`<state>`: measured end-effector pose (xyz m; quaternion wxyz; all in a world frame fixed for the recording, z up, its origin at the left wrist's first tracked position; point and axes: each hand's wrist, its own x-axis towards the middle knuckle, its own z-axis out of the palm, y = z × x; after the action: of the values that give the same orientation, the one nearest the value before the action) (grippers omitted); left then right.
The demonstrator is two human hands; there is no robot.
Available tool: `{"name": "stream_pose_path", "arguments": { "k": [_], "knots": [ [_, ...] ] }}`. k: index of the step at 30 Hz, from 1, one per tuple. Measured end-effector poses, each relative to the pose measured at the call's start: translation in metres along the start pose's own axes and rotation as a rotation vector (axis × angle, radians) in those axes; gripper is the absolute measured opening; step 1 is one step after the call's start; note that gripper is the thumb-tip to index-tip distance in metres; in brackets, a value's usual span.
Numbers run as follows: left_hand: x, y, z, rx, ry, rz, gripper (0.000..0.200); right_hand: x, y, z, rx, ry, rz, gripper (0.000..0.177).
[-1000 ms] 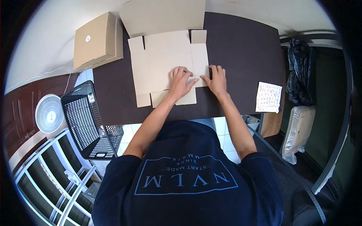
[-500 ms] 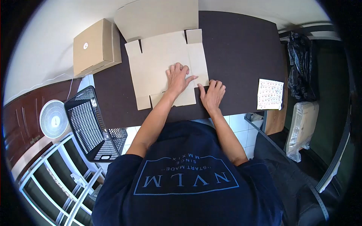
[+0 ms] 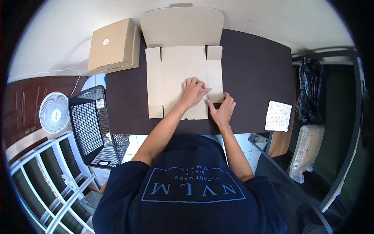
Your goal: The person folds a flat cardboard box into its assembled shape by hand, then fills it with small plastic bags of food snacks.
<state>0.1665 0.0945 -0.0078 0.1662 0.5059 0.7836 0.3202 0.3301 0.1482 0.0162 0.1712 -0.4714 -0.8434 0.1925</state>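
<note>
Brown cardboard, cut and creased into a box blank, lies opened out on a dark brown tabletop, its lid panel rising from the far edge towards the wall. On the blank's right half rests the left hand, palm down, its fingers bent and bunched close together, the thumb reaching out to the right, over the crease of the right side flap. It grips nothing that can be seen. At the blank's near right corner is the right hand, partly open, thumb and fingers parted: the thumb tip is at the flap's near edge and the fingers lie just beside its right edge. Whether those fingertips press on the cardboard cannot be told.

Left of the blank, towards its far end, stands a closed cardboard box with a round white sticker. Farther left and nearer the person than the blank are a black plastic basket and a white fan. Well to the blank's right lies a small patterned sheet.
</note>
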Motion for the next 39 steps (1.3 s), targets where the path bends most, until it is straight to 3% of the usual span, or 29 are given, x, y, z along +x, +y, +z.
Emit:
{"name": "stream_pose_path", "arguments": {
  "k": [2,3,4,5,6,7,8,10,11,13,14,16,18,20,21,22,24,26,27,28,30,32,34,35,38,39],
  "knots": [
    [-0.005,-0.021,-0.005,-0.083,0.133,-0.031,0.024,0.008,0.004,-0.001,0.191,-0.039,0.072,0.070],
    [-0.009,-0.032,-0.011,-0.170,0.254,-0.051,0.020,0.014,0.004,-0.003,0.277,-0.032,0.119,0.057],
    [-0.017,-0.038,-0.025,-0.039,0.356,-0.145,0.020,0.021,0.008,-0.002,0.425,-0.112,0.280,0.044],
    [-0.032,-0.045,-0.042,0.092,0.454,-0.240,0.021,0.029,0.013,-0.003,0.426,-0.117,0.273,0.044],
    [-0.046,-0.050,-0.059,0.201,0.504,-0.363,0.031,0.036,0.014,-0.008,0.573,-0.134,0.545,0.038],
    [-0.058,-0.049,-0.077,0.259,0.432,-0.617,0.044,0.039,0.016,-0.011,0.714,-0.149,0.821,0.033],
    [-0.072,-0.059,-0.087,0.256,0.436,-0.622,0.044,0.040,0.019,-0.012,0.710,-0.152,0.816,0.033],
    [-0.091,-0.079,-0.101,-0.129,0.300,-0.877,0.056,0.039,0.027,-0.007,0.576,-0.334,0.660,0.026],
    [-0.094,-0.083,-0.101,-0.132,0.307,-0.879,0.056,0.040,0.032,-0.005,0.667,-0.478,0.662,0.019],
    [-0.099,-0.086,-0.104,-0.201,0.105,-0.922,0.066,0.038,0.032,-0.004,0.688,-0.525,0.613,0.015],
    [-0.102,-0.088,-0.105,-0.204,0.105,-0.925,0.066,0.034,0.033,-0.005,0.708,-0.570,0.573,0.011],
    [-0.098,-0.092,-0.108,0.120,0.195,-0.917,0.071,0.030,0.029,-0.013,0.806,-0.616,0.626,0.009],
    [-0.101,-0.097,-0.109,0.232,0.219,-0.866,0.065,0.014,0.031,-0.022,0.889,-0.672,0.690,0.006],
    [-0.101,-0.117,-0.120,-0.023,0.166,-0.943,0.052,-0.003,0.039,-0.024,1.120,-0.764,0.750,0.007],
    [-0.099,-0.117,-0.132,-0.099,0.114,-0.892,0.038,-0.012,0.033,-0.029,1.172,-0.820,0.771,0.013],
    [-0.097,-0.119,-0.144,-0.102,0.109,-0.893,0.038,-0.025,0.025,-0.032,1.163,-0.888,0.770,0.021],
    [-0.090,-0.120,-0.165,0.001,0.073,-0.531,0.028,-0.047,0.014,-0.027,1.000,-1.172,0.770,0.037],
    [-0.075,-0.118,-0.183,0.069,0.048,-0.457,0.021,-0.065,-0.015,-0.022,0.732,-1.514,0.499,0.029],
    [-0.068,-0.123,-0.186,0.179,0.087,-0.474,0.020,-0.083,-0.015,-0.001,0.577,-1.591,0.311,0.035],
    [-0.062,-0.119,-0.190,0.290,0.125,-0.490,0.020,-0.080,-0.033,-0.003,0.308,-1.559,0.185,0.044],
    [-0.057,-0.101,-0.186,0.426,0.205,-0.482,0.025,-0.069,-0.037,-0.002,0.191,-1.514,-0.030,0.042],
    [-0.050,-0.076,-0.176,0.384,0.537,-0.299,0.030,-0.061,-0.012,-0.001,0.391,-1.060,-0.284,0.031],
    [-0.053,-0.036,-0.153,0.223,0.452,-0.135,0.024,-0.020,-0.016,-0.045,0.226,-0.897,-0.270,0.020],
    [-0.059,-0.018,-0.129,-0.047,0.352,-0.167,0.023,-0.005,-0.007,-0.062,0.279,-0.803,-0.234,0.017],
    [-0.076,0.040,-0.040,-0.243,0.143,-0.091,0.028,0.029,0.038,-0.101,0.229,-0.510,-0.051,0.012],
    [-0.081,0.063,-0.017,-0.174,0.121,-0.115,0.036,0.039,0.057,-0.106,0.166,-0.415,0.030,0.015]
  ]
}}
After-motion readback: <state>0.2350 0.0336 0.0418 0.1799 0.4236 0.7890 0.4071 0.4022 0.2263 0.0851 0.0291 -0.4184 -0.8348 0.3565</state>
